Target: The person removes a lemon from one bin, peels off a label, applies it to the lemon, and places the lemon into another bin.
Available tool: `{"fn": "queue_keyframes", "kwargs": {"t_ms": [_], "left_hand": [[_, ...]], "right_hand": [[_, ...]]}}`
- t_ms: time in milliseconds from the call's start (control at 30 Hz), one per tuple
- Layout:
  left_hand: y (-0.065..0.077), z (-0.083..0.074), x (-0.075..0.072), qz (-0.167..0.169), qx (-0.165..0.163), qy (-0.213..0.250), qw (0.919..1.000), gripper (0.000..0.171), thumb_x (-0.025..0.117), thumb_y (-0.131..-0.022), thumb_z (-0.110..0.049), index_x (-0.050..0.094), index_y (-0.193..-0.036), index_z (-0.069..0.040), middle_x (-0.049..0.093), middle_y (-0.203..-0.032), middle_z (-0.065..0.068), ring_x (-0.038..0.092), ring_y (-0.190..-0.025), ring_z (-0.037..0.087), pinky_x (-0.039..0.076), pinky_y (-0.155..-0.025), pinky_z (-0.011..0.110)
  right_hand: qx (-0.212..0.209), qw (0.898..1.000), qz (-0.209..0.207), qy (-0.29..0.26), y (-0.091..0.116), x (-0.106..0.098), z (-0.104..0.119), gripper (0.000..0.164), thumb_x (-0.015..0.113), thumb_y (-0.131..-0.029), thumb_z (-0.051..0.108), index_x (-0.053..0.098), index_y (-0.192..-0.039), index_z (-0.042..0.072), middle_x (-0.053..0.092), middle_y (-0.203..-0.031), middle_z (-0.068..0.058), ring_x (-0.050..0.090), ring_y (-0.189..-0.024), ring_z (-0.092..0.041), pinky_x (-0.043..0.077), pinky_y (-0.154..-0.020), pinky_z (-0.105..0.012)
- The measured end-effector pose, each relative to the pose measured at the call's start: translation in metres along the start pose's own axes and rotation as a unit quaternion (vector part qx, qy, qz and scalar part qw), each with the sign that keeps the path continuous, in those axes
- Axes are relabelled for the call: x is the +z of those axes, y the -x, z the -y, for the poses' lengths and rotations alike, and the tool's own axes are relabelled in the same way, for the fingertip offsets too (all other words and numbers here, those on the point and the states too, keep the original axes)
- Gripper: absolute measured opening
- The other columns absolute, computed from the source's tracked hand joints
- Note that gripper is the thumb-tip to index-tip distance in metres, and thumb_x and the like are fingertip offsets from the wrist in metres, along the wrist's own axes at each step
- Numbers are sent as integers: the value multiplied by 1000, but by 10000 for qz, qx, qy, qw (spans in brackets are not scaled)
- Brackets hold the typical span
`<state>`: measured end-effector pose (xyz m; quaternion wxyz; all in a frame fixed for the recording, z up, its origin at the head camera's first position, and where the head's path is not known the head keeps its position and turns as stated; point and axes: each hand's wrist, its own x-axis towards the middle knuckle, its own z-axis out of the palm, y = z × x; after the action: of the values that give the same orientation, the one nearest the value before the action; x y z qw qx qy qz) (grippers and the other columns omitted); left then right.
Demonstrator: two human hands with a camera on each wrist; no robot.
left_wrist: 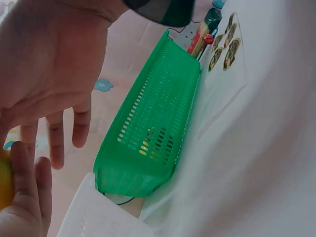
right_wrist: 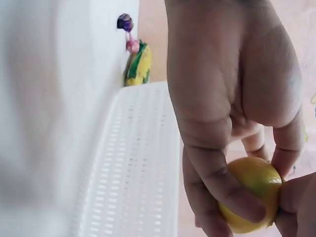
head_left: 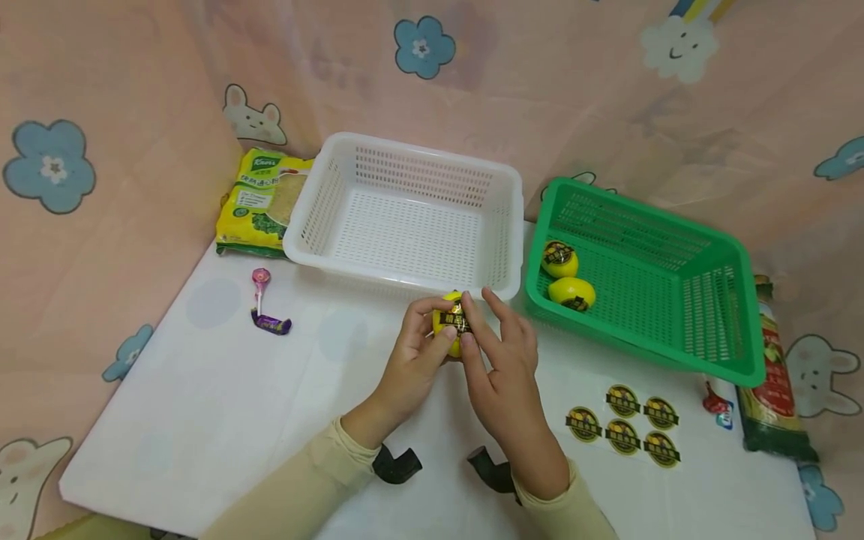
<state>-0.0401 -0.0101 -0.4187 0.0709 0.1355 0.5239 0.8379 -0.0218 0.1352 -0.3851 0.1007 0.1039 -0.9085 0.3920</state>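
Observation:
In the head view my left hand (head_left: 412,352) grips a yellow lemon (head_left: 447,322) in front of the white basket. A black-and-gold sticker (head_left: 455,321) lies on the lemon's upper side. My right hand (head_left: 502,360) touches the sticker's right side with straight forefinger and thumb; its other fingers are spread. The right wrist view shows the left hand (right_wrist: 212,98) with its fingers curled round the lemon (right_wrist: 256,182). From the left wrist view, the right hand's (left_wrist: 54,74) palm and extended fingers appear beside the lemon (left_wrist: 5,182).
A white basket (head_left: 405,281) stands behind the hands. The green basket (head_left: 641,349) to its right holds two stickered lemons (head_left: 571,291). A sheet with several round stickers (head_left: 622,436) lies front right. Candies (head_left: 271,322) and a yellow food packet (head_left: 253,210) sit left; another packet (head_left: 776,390) stands right.

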Motion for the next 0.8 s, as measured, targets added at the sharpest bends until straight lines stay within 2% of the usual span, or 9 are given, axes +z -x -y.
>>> {"fn": "queue_keyframes", "kwargs": {"t_ms": [233,400,533,667,800], "left_hand": [[0,0,1,84,-62,30,9999,37,45,-109,-6,31,-144,0,47,-143,24,67,-107,17,55,-86,26],[1,0,0,174,-137,4,9998,38,46,-110,-7,33,-145,0,47,-144,24,71,-111,27,57,-88,29],[2,1,0,205,-200,32,9996,37,45,-111,-7,34,-145,-1,47,-146,24,70,-114,34,57,-89,30],[-1,2,1,249,-322,136,9991,37,45,-112,-9,35,-147,-2,46,-148,23,69,-115,31,59,-91,35],[-5,4,2,386,-430,71,9983,37,47,-112,-9,38,-147,-3,45,-149,23,66,-111,26,60,-89,38]], "right_hand": [[305,9995,-46,-59,1,3,1,47,58,-109,22,56,-156,21,45,-163,-6,33,-144,-43,26,-107,-70],[454,9989,-70,-59,1,1,0,48,61,-106,20,60,-154,23,47,-162,-3,35,-143,-41,26,-108,-69],[551,9984,-101,-97,2,3,-3,51,64,-102,18,61,-153,22,43,-166,-1,35,-142,-42,25,-107,-70],[543,9983,-5,210,4,6,-7,62,71,-97,23,54,-157,19,33,-171,-4,35,-141,-47,25,-105,-72],[398,9971,373,532,8,0,-12,87,79,-94,30,34,-167,14,20,-174,-12,26,-146,-52,20,-104,-75]]}}
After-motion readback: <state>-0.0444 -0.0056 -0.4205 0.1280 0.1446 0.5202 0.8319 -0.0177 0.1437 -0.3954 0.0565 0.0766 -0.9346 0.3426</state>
